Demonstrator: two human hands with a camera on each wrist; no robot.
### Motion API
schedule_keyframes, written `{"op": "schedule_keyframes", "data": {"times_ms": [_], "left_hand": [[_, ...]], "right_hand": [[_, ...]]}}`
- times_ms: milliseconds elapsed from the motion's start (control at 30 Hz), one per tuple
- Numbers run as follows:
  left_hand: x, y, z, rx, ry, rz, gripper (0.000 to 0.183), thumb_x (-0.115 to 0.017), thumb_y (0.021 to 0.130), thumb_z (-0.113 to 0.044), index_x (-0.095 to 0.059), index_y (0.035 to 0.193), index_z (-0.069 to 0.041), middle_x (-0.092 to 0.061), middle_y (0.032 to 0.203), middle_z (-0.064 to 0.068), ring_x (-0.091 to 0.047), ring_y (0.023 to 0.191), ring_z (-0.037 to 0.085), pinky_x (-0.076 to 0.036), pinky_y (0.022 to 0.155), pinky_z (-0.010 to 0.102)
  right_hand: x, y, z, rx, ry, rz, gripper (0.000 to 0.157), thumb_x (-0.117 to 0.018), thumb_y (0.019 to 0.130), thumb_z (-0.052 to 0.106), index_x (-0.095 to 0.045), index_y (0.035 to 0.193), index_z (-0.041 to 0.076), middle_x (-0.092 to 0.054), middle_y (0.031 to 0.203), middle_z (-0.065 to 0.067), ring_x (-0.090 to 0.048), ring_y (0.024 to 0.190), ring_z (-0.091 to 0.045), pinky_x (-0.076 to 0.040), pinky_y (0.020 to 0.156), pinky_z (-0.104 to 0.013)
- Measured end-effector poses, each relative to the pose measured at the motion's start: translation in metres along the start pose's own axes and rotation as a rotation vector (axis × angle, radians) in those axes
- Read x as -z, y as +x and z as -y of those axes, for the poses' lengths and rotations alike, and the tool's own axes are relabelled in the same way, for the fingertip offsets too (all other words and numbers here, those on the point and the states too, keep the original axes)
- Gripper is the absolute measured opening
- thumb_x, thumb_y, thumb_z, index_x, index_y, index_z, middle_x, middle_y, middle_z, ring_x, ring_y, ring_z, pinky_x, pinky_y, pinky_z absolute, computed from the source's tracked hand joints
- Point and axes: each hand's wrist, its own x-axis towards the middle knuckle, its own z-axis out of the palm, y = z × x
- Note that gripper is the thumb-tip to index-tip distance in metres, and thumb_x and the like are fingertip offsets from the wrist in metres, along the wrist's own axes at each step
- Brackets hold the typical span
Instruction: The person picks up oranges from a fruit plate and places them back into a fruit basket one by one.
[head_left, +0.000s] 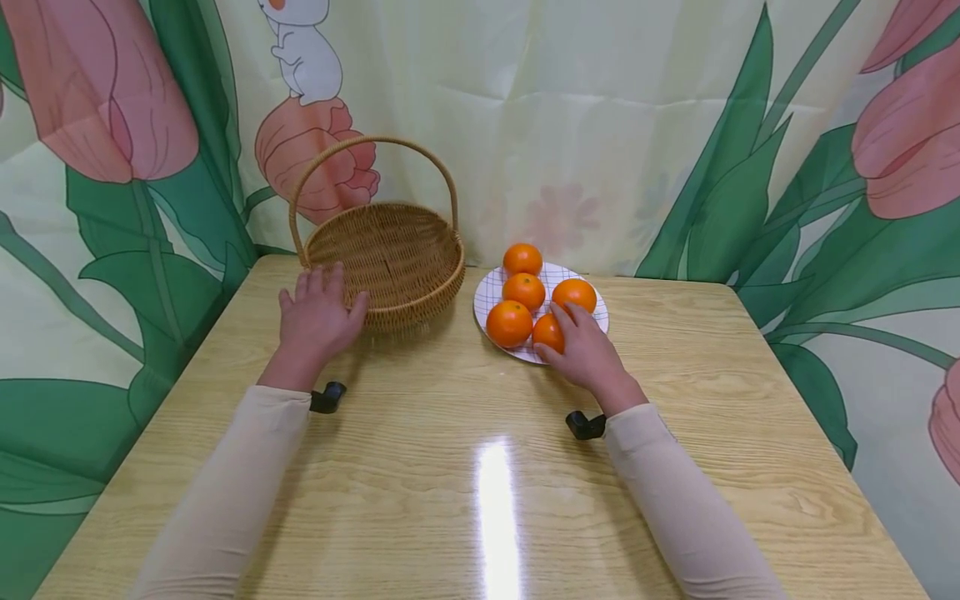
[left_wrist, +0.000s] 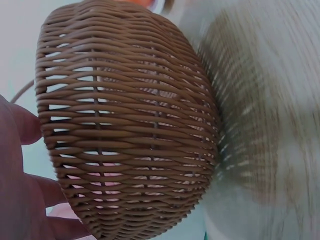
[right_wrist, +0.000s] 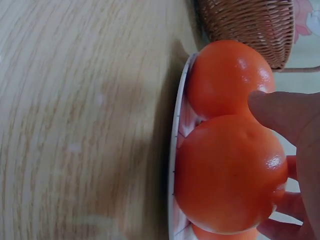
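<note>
A brown wicker basket with a tall arched handle stands at the back left of the table. My left hand is at its near left rim, fingers extended. The left wrist view shows those fingers against the edge of the woven wall. At the back, right of the basket, several oranges lie on a white checked plate. My right hand holds the front orange, thumb on one side and fingers round the other. This orange still sits on the plate, touching a neighbouring orange.
The wooden table bears a bright light reflection near its front. A curtain printed with tulips and a rabbit hangs right behind the table and along both sides. Black camera mounts stick out at both wrists.
</note>
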Motion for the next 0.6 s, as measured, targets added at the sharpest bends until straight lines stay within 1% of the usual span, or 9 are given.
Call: {"op": "schedule_keyframes", "data": {"times_ms": [267, 467, 600], "left_hand": [[-0.003, -0.002, 0.007, 0.032, -0.034, -0.014, 0.076, -0.026, 0.099, -0.052, -0.015, 0.154, -0.001, -0.016, 0.153, 0.035, -0.012, 0.141, 0.053, -0.007, 0.108, 0.074], [-0.007, -0.003, 0.012, 0.073, -0.098, -0.031, 0.080, -0.024, 0.099, -0.055, -0.012, 0.154, 0.001, -0.011, 0.154, 0.036, -0.011, 0.142, 0.053, -0.009, 0.108, 0.073], [-0.012, -0.004, 0.017, 0.102, -0.150, -0.058, 0.085, -0.023, 0.097, -0.060, -0.007, 0.154, 0.001, -0.012, 0.154, 0.037, -0.014, 0.142, 0.052, -0.013, 0.109, 0.072]], "right_hand": [[-0.003, 0.000, -0.001, -0.012, 0.008, 0.008, 0.080, -0.064, 0.089, 0.045, -0.027, 0.153, 0.016, -0.025, 0.155, -0.020, -0.034, 0.136, -0.043, -0.036, 0.107, -0.060], [-0.006, 0.002, -0.002, -0.025, 0.028, 0.006, 0.078, -0.068, 0.088, 0.039, -0.031, 0.152, 0.015, -0.031, 0.150, -0.020, -0.042, 0.127, -0.042, -0.038, 0.105, -0.059], [-0.007, 0.004, -0.002, -0.028, 0.035, 0.000, 0.077, -0.069, 0.087, 0.038, -0.033, 0.151, 0.015, -0.034, 0.147, -0.019, -0.043, 0.125, -0.041, -0.039, 0.105, -0.057]]}}
